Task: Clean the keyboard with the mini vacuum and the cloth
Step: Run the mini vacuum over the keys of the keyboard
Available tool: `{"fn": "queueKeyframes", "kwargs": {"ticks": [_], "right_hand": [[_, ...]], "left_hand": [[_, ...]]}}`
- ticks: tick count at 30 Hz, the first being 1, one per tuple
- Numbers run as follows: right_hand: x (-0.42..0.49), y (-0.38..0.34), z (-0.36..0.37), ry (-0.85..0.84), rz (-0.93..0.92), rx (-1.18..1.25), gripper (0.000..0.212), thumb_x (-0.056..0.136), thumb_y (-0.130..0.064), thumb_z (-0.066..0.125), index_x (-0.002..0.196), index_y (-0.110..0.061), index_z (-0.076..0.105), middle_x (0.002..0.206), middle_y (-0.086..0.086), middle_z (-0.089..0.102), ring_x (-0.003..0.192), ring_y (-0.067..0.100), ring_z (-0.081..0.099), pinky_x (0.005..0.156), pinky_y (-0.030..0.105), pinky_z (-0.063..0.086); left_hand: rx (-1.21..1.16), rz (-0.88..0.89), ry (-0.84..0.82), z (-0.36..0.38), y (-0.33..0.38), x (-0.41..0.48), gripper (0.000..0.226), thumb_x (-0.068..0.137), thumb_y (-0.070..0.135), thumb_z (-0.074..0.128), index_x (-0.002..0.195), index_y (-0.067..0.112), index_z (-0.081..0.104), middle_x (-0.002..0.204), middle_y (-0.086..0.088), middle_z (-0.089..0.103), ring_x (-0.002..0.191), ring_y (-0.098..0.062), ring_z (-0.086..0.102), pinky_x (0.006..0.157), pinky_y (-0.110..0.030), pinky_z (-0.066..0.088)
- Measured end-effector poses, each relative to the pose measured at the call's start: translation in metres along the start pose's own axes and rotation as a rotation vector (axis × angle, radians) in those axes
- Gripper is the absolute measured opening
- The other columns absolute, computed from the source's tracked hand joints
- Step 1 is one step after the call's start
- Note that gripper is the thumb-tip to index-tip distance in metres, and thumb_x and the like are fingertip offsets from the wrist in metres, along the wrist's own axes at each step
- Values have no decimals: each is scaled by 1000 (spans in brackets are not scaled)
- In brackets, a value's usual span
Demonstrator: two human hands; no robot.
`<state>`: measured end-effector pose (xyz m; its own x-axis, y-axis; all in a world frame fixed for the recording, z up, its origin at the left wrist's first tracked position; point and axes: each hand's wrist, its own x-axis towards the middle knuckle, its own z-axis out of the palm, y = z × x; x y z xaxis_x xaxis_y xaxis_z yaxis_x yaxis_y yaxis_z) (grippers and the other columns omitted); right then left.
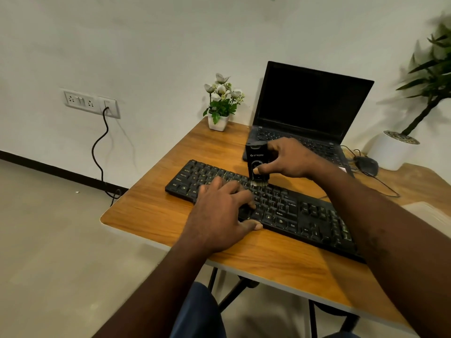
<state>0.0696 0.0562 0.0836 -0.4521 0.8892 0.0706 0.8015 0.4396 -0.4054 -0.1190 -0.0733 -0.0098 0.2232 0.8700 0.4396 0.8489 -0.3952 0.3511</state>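
Vacuuming step: my right hand (290,158) grips mini vacuum (256,162) upright, brush on keyboard (305,215) upper middle rows. Left hand (220,213) flat, fingers spread, pinning keyboard to tabletop (146,211). Next probably sweep rightward; cloth not visible.

laptop (305,111) and flowerpot (218,121) crowd behind keyboard (292,213).

The keyboard (317,215) was black with pale yellowish legends. The vacuum (256,158) was black too, with white lettering and light tan bristles. The table (151,211) showed orange-brown wood grain with a pale edge. The laptop (310,103) was black, its screen dark. White flowers (222,90) with green leaves stood in a white pot (218,123). The mouse (367,164) and cable (98,152) were black. The plant (436,69) was green, in a white planter (390,154) topped with speckled gravel. Wall (146,45) and socket (80,101) were white, skirting (48,168) black, floor (61,240) beige.
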Motion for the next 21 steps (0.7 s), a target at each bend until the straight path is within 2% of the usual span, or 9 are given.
{"fn": "queueKeyframes", "kwargs": {"ticks": [3, 6, 8, 11, 13, 15, 17, 19, 21], "right_hand": [[3, -3, 1, 130, 15, -41, 45, 80, -33, 87, 118, -20, 67, 103, -6, 68, 94, 12, 65, 80, 29, 55], [-1, -3, 1, 37, -9, 73, 36, 81, -32, 86, 109, -22, 65, 98, -4, 70, 90, 15, 67, 78, 34, 55], [0, -1, 5, 16, -6, 17, 39, 81, -33, 85, 113, -21, 66, 102, -3, 72, 91, 15, 66, 75, 31, 53], [3, 1, 5, 150, 34, -115, 53, 81, -34, 86, 127, -18, 65, 114, -2, 70, 102, 15, 64, 87, 33, 56], [0, 2, 5, 141, 21, 27, 51, 80, -31, 87, 124, -18, 65, 111, -3, 70, 99, 13, 66, 85, 30, 56], [-4, 3, 6, 61, 0, 143, 41, 81, -29, 86, 115, -23, 65, 104, -6, 70, 95, 10, 66, 78, 25, 53], [-2, 6, 8, 51, 1, 60, 39, 81, -30, 86, 112, -27, 63, 100, -12, 67, 93, 5, 64, 76, 21, 50], [2, 10, 9, 150, 31, -108, 44, 80, -34, 87, 118, -24, 66, 105, -8, 69, 96, 10, 64, 81, 26, 54], [7, 9, 10, 214, 67, -55, 53, 80, -35, 87, 125, -19, 66, 112, -3, 69, 103, 15, 64, 86, 32, 56]], "left_hand": [[-1, 1, -4, 0, -1, -1, 45, 79, 76, 63, 113, 45, 61, 124, 22, 51, 119, -9, 36, 103, -43, 36], [7, 6, 1, 0, 0, -1, 45, 80, 75, 64, 113, 45, 61, 123, 21, 51, 118, -9, 36, 102, -43, 37], [9, 4, 0, 0, 0, -1, 45, 80, 75, 64, 113, 45, 61, 123, 21, 51, 118, -9, 36, 102, -43, 37], [2, 2, -4, 0, 0, -2, 45, 80, 75, 63, 114, 45, 60, 125, 22, 51, 119, -8, 36, 103, -42, 36], [0, 3, -6, -1, 0, -2, 46, 80, 75, 63, 115, 45, 60, 125, 22, 50, 120, -8, 35, 104, -42, 35], [2, 3, -2, -1, 1, -1, 46, 81, 75, 64, 115, 45, 61, 126, 21, 51, 120, -9, 35, 104, -42, 35], [5, 1, -3, -2, 0, 0, 46, 81, 75, 64, 115, 45, 61, 126, 21, 51, 121, -9, 35, 104, -42, 35], [7, 3, -11, -1, 1, -1, 46, 81, 75, 64, 115, 45, 60, 125, 21, 50, 120, -9, 35, 104, -41, 35], [8, 3, -8, -1, 0, -1, 46, 81, 75, 63, 116, 45, 60, 125, 21, 50, 120, -9, 35, 104, -40, 34]]}}
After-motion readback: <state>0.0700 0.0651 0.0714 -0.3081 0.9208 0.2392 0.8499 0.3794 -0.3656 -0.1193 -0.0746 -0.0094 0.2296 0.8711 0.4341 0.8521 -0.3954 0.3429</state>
